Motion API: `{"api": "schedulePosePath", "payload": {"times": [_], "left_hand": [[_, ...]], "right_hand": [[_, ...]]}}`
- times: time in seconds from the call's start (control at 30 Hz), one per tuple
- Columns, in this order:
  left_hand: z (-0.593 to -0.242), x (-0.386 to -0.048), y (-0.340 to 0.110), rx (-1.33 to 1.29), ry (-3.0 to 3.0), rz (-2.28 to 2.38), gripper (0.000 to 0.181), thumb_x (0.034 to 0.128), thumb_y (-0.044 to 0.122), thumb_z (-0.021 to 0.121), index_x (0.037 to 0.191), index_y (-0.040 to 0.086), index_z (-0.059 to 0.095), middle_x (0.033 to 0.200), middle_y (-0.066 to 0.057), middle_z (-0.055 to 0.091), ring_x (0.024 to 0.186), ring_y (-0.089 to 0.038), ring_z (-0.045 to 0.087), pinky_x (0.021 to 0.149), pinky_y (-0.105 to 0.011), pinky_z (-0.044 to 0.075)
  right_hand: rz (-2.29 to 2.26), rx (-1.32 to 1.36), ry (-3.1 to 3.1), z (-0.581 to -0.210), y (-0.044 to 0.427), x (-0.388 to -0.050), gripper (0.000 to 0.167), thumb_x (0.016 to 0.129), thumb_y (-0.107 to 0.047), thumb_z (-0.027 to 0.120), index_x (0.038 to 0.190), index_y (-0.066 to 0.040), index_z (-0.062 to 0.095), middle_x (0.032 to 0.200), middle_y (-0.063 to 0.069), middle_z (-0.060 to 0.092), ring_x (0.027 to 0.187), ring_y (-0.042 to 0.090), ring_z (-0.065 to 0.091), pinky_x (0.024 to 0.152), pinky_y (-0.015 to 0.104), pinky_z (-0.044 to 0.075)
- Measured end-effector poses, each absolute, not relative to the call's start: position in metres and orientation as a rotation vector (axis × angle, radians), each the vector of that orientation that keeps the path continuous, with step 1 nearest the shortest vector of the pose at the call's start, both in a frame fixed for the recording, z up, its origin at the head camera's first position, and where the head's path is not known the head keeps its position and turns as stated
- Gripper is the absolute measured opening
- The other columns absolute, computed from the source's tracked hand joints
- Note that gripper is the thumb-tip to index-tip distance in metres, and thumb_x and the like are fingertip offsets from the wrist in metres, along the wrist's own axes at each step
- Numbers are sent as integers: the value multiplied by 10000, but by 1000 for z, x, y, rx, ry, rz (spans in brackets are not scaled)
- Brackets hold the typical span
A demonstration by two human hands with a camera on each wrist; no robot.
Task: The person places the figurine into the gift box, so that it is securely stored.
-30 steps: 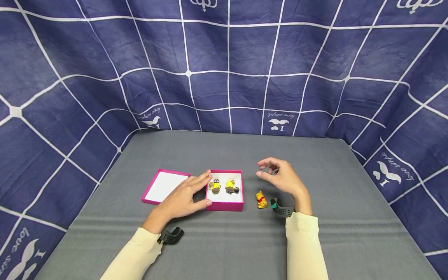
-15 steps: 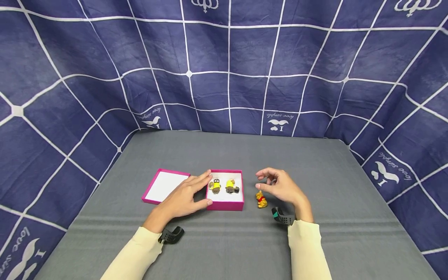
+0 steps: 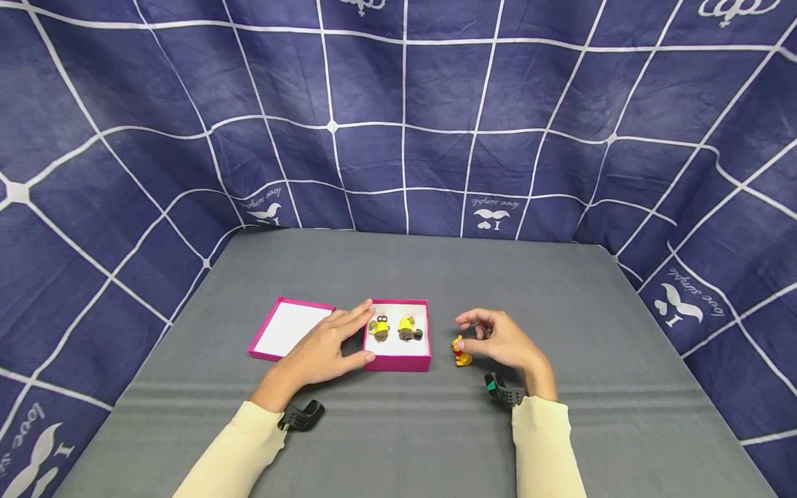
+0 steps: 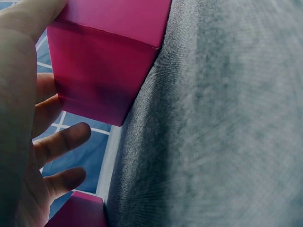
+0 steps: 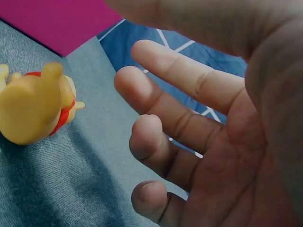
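A magenta box (image 3: 397, 363) with a white inside stands mid-table. In it lie two yellow-and-brown toy figures, a goggled minion (image 3: 382, 328) on the left and another figure (image 3: 407, 328) on the right. My left hand (image 3: 319, 356) rests against the box's left side, thumb and fingers extended; in the left wrist view some fingers touch its magenta wall (image 4: 94, 71). Right of the box is a small yellow Winnie-the-Pooh figure (image 3: 463, 360) in a red top. My right hand (image 3: 507, 340) hovers over it, fingers loosely bent, its thumb partly covering the figure. In the right wrist view, the Pooh figure (image 5: 28, 111) is apart from the fingers.
The box's lid (image 3: 289, 329) lies white inside up, left of the box and partly behind my left hand. A grey cloth (image 3: 398, 443) covers the table. A blue checked curtain (image 3: 436, 83) encloses the back and sides.
My right hand has come down and nearer to me, from beyond the Pooh figure to right over it. The left hand has stayed at the box.
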State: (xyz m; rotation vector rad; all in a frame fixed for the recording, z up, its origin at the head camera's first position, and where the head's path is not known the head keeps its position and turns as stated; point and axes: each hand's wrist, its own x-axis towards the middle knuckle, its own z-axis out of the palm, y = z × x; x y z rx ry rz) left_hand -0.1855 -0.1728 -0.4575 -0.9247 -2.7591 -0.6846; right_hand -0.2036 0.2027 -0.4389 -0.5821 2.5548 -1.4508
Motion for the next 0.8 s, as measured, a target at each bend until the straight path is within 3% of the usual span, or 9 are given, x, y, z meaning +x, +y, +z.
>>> {"api": "schedulePosePath", "payload": {"times": [0.3, 0.57, 0.8], "left_hand": [[-455, -187, -176, -932, -2760, -679, 832, 891, 705, 565, 1554, 232, 394, 1646, 134, 284, 1326, -128, 490, 1180, -546, 311], [-456, -188, -174, -928, -2780, -697, 846, 889, 735, 526, 1556, 232, 390, 1651, 128, 282, 1327, -113, 479, 1171, -504, 339], [-457, -188, -172, -937, -2774, -699, 838, 892, 722, 541, 1552, 225, 399, 1649, 112, 296, 1327, -115, 485, 1190, -529, 305]], "right_hand": [[-1387, -560, 2536, -440, 203, -205, 585, 657, -189, 946, 1186, -92, 716, 973, 162, 688, 720, 109, 503, 635, 216, 424], [-1350, -525, 2512, -442, 204, -205, 621, 613, -149, 962, 1183, -95, 722, 868, 201, 612, 717, 119, 490, 636, 221, 420], [-1316, -498, 2529, -449, 206, -205, 643, 586, -134, 973, 1181, -122, 732, 870, 156, 620, 713, 118, 490, 618, 210, 411]]}}
